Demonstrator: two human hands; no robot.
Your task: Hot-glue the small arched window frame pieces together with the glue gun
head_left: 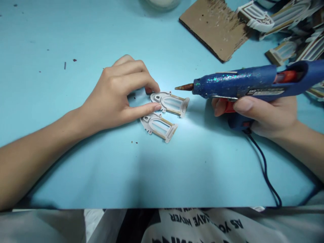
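Note:
My left hand (113,94) lies on the blue work surface (76,168), with the thumb and fingertips gripping a small arched white-and-wood piece (172,104). A second arched piece (159,127) lies flat just below it, close to my thumb but apparently not held. My right hand (265,118) grips a blue glitter hot glue gun (235,81) with a red trigger. Its brown metal nozzle (184,87) points left and hovers a little apart from the upper piece. The gun's dark cord (263,165) trails down towards the table's near edge.
A torn corrugated cardboard sheet (214,28) and a heap of similar arched pieces (282,52) lie at the top right. The base of a round jar (163,2) shows at the top edge. Small dark crumbs dot the surface. My printed shirt (202,224) fills the bottom.

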